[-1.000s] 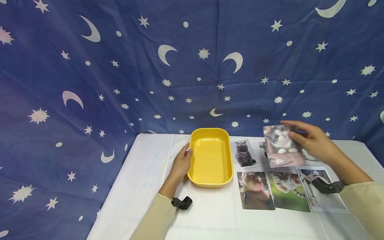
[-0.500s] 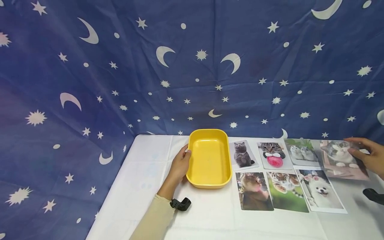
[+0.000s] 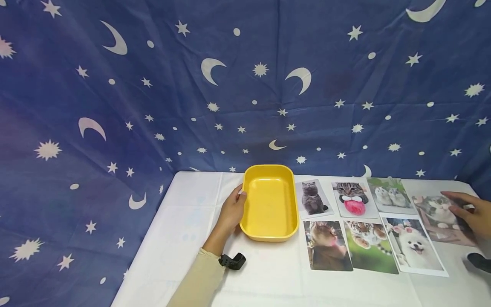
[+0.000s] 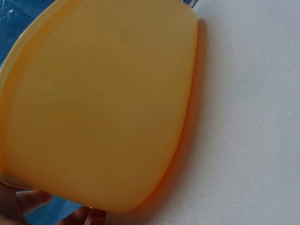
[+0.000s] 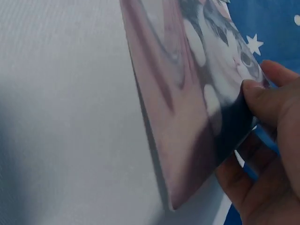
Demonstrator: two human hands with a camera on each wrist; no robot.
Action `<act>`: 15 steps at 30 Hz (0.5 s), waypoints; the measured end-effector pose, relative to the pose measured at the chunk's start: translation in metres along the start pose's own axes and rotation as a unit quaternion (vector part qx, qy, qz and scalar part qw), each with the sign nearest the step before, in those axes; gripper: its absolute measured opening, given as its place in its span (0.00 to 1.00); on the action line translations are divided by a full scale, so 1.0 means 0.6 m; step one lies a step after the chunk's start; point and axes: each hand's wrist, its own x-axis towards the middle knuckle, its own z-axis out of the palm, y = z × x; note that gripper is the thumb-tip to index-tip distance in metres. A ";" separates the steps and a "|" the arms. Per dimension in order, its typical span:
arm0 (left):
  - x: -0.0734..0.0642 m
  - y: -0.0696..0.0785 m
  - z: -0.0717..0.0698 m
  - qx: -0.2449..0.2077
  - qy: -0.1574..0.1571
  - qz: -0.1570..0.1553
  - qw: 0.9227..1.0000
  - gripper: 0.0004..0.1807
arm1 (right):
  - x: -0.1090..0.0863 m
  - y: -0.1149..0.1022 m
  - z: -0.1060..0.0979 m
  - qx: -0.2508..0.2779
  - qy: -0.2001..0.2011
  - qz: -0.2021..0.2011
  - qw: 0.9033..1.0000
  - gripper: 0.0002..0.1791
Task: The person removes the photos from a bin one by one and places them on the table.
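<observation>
My left hand (image 3: 232, 209) grips the left side of a yellow plastic tray (image 3: 295, 228), thumb over the rim. The left wrist view is mostly filled by the tray's outer surface (image 4: 103, 103), with fingertips (image 4: 35, 200) at the lower left. At the far right, my right hand (image 3: 477, 217) pinches a photo card (image 3: 435, 213) of a grey-and-white cat. Up close in the right wrist view, the thumb (image 5: 262, 96) presses the card's printed face near its edge while other fingers are behind it. The card is tilted, its lower edge close to the white cloth.
Between tray and right hand lie two rows of photo cards, among them a grey cat (image 3: 313, 198), a tabby with a red ball (image 3: 353, 202), hamsters (image 3: 391, 197), a monkey (image 3: 327, 247), a tiger cub (image 3: 370, 243) and a white dog (image 3: 414, 247). A blue starry curtain (image 3: 253, 85) hangs behind the table.
My right hand has carried the cat card rightward and down, from above the back row to the right end of the table. The left hand and tray have stayed in place.
</observation>
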 end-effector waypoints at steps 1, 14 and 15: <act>0.001 0.001 0.000 0.000 0.000 0.001 1.000 0.27 | 0.004 -0.006 -0.003 -0.021 -0.010 -0.002 1.000 0.24; 0.012 -0.006 -0.020 -0.060 -0.007 -0.034 0.998 0.35 | 0.023 -0.105 -0.031 -0.123 -0.015 0.051 0.991 0.30; 0.009 -0.005 -0.025 -0.059 -0.012 -0.037 0.998 0.36 | 0.022 -0.119 -0.034 -0.127 -0.014 0.047 0.991 0.31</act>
